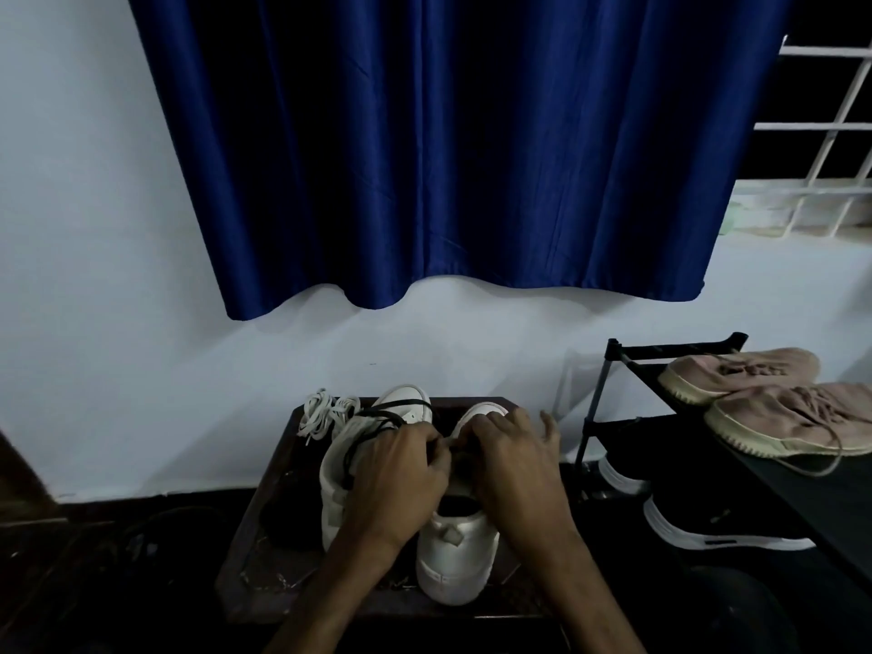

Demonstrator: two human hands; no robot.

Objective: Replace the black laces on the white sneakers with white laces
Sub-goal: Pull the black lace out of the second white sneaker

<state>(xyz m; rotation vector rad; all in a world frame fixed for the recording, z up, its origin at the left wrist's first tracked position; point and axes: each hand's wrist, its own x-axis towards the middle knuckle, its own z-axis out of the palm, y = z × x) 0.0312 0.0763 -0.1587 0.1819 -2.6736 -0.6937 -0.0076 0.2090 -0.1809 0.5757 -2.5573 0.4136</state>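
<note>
Two white sneakers stand side by side on a dark low table [264,502], toes toward the wall. The left sneaker [339,469] has loose black lace [377,420] lying over its top. Over the lacing of the right sneaker [455,554], both hands meet. My left hand [401,474] pinches a black lace with curled fingers. Beside it, my right hand [514,460] works at the same spot with curled fingers; its little finger sticks out. What the right hand holds is hidden. A bundle of white laces [325,413] lies at the table's far left corner.
A black shoe rack [613,365] stands to the right, with a pair of pinkish sneakers [764,403] on top and black shoes [708,526] below. A blue curtain [448,158] hangs on the white wall behind. The floor around the table is dark.
</note>
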